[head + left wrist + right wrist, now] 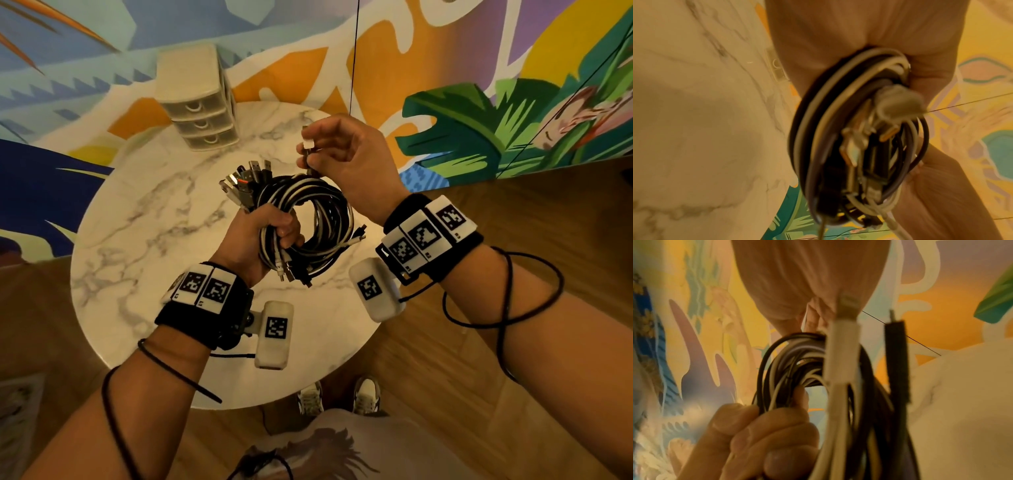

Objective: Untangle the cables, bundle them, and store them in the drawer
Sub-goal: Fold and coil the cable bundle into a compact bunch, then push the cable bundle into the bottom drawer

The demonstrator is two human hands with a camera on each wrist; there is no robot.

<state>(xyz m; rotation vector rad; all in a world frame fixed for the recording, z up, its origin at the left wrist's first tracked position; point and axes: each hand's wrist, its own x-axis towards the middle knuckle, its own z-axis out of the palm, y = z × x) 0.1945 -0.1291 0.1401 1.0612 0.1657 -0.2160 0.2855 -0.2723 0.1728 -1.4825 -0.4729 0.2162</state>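
Observation:
A coil of black and white cables hangs above the round marble table. My left hand grips the coil's left side, with several USB plugs fanning out above the fist. My right hand pinches a white plug end of one cable above the coil's top. In the left wrist view the coil runs out of the palm, blurred. In the right wrist view a white plug and a black plug hang before the coil, with the left hand's fingers below.
A small beige three-drawer unit stands at the table's far edge, all drawers closed. A painted mural wall rises behind it. Wooden floor surrounds the table, and two shoes show under its near edge.

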